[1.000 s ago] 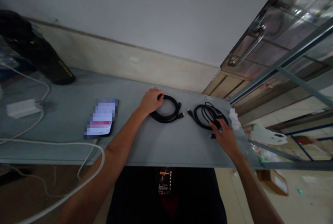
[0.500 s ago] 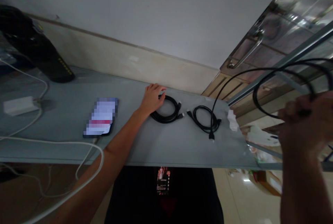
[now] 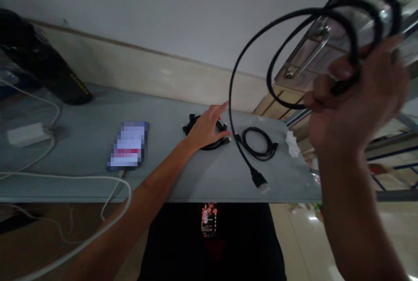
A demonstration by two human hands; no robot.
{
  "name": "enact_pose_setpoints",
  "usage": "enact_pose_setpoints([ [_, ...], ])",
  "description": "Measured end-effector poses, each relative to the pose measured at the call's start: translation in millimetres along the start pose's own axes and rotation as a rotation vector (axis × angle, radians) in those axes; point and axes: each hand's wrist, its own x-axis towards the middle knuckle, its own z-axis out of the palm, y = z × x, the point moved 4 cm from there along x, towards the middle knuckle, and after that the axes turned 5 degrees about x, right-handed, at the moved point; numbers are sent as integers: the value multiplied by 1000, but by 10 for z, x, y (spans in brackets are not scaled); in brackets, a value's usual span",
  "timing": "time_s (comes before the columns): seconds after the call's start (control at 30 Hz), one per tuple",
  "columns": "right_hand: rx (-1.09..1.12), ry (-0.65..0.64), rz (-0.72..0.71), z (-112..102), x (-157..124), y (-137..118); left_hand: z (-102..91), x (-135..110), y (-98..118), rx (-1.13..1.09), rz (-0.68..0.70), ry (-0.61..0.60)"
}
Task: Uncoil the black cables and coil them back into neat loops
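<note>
The right hand (image 3: 362, 94) holds a black cord (image 3: 230, 89) up high, off the surface (image 3: 212, 181). Its fingers are closed around the bunched loops. One long end hangs down to a plug (image 3: 259, 180), and I cannot tell if the plug touches the surface. The left hand (image 3: 207, 128) is over the left coil (image 3: 212, 146). Its thumb and fingers are spread wide, with no grip that I can see, and I cannot tell if the palm rests on the coil. The right coil (image 3: 271, 148) lies flat on the surface, between the left coil and the paper (image 3: 292, 144).

The cord looks light, so one hand should be enough. It seems bendy but a bit springy, because the loops stand out in big round curves. A loose hold could let them slide apart. The best place to hold is where all the loops come together, as the right hand does. The plug looks hard and is likely the part to be gentle with; pulling on the thin cord just behind it could hurt it.
</note>
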Motion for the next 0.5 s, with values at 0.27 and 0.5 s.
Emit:
enact_pose_setpoints([
  [0.27,99,-44,82,517,-238,533,-105,-22,81,-80,-17,96],
  [0.5,-4,-38,97,465,-424,1149,-267,1,-85,-52,-108,194],
])
